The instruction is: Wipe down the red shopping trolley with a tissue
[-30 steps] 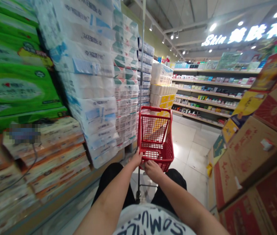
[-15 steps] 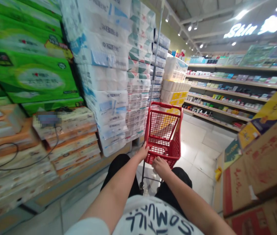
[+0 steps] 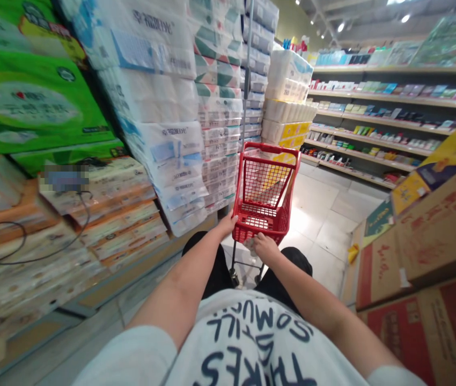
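A red plastic shopping cart (image 3: 266, 187) stands ahead of me, its basket facing me. My left hand (image 3: 228, 224) is closed on the near left corner of the basket rim. Close to the basket's near edge, my right hand (image 3: 266, 247) is closed, with a small pale crinkled thing (image 3: 249, 245) at its fingertips; its kind is too blurred to tell. The basket holds no goods that I can make out. Below the basket, thin metal legs and wheels show between my knees.
Tall stacks of packed tissue rolls (image 3: 163, 102) and green tissue packs (image 3: 38, 99) line the left. A cable (image 3: 54, 260) trails over the lower packs. Cardboard boxes (image 3: 445, 225) crowd the right. Stocked shelves (image 3: 381, 99) stand at the back, beyond the tiled floor (image 3: 312, 214).
The view has tipped downward, so more of my shirt shows and the cart sits higher. The crinkled thing at my right hand shows more clearly. My left hand stays on the rim.
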Available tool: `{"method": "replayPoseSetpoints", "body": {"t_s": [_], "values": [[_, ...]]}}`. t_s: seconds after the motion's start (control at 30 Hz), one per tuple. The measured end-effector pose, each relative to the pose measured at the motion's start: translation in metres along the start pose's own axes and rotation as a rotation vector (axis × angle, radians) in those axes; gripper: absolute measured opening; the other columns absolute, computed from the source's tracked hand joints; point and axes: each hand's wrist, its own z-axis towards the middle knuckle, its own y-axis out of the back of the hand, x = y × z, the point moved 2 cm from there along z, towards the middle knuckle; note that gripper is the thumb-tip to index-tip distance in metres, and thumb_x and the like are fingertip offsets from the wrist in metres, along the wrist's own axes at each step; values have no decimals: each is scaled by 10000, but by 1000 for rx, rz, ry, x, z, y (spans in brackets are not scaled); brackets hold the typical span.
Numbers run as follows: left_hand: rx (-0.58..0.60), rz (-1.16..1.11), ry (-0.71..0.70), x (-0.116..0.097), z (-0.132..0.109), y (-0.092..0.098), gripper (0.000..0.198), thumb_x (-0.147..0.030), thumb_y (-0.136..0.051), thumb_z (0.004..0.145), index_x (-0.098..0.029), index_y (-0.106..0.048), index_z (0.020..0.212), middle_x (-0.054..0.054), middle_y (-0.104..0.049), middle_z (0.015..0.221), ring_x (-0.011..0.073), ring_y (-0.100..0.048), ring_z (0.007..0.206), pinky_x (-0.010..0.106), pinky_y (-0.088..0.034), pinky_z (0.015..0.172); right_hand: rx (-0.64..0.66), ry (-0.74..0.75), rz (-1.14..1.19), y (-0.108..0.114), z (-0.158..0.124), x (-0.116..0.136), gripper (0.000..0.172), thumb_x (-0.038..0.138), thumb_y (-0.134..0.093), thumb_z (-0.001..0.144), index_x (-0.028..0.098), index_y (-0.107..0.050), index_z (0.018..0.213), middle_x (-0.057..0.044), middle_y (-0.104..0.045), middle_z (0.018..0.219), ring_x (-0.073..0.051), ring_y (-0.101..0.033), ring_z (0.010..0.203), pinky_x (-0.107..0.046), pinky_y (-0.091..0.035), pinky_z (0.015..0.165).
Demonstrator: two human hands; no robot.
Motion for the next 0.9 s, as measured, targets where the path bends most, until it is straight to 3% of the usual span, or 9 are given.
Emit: {"method": "replayPoseSetpoints", "body": {"t_s": [0.1, 0.2, 0.23, 0.33, 0.43, 0.7, 0.9], "values": [[36, 70, -7, 8, -11, 11, 470, -335, -427, 928, -182, -509, 1366, 74, -610, 1323, 223, -542, 1217, 312, -385, 1047, 17, 1, 13, 2, -7, -3, 185, 149, -527, 896, 163, -698, 967, -126, -638, 983, -257, -489, 966, -353, -448, 783], [97, 159, 13, 28, -44, 25, 323, -384, -566, 848, -189, -711, 1061, 77, -709, 1107, 256, -612, 1077, 327, -409, 1003, -94, 26, 27, 7, -11, -6, 274, 166, -468, 936, 160, -635, 1154, -125, -599, 1149, -250, -460, 1043, -369, -414, 884], [141, 201, 19, 35, -59, 29, 264, -388, -628, 799, -199, -739, 946, 70, -722, 1027, 258, -626, 1026, 326, -418, 984, -110, 11, 33, 8, -11, -7, 268, 164, -472, 933, 161, -635, 1146, -121, -595, 1153, -248, -458, 1039, -367, -410, 883], [433, 419, -67, 56, -106, 34, 186, -391, -685, 747, -242, -744, 843, 44, -700, 1003, 239, -602, 1029, 304, -414, 972, -36, -81, 73, 7, -6, -10, 186, 132, -529, 885, 174, -673, 994, -101, -616, 1036, -240, -475, 959, -341, -419, 795], [508, 526, -75, 69, -138, 38, 164, -375, -718, 726, -268, -746, 847, 47, -679, 1008, 256, -570, 1065, 325, -412, 967, -24, -138, 125, 5, -1, -9, 196, 112, -536, 866, 181, -670, 991, -97, -621, 1013, -230, -482, 950, -319, -418, 757], [556, 627, -138, 71, -157, 39, 91, -307, -693, 765, -290, -749, 834, 43, -665, 971, 247, -556, 1038, 332, -405, 904, -183, -157, 233, 19, -13, -10, 309, 86, -488, 875, 191, -648, 1118, -78, -621, 1146, -223, -479, 1039, -310, -444, 840], [541, 750, -258, 61, -162, 27, 111, -278, -612, 818, -254, -710, 772, 66, -657, 934, 249, -541, 1006, 363, -375, 885, -278, -165, 281, 31, -21, -17, 360, 47, -492, 838, 190, -650, 1127, -75, -621, 1154, -219, -481, 1057, -317, -453, 913]]}}
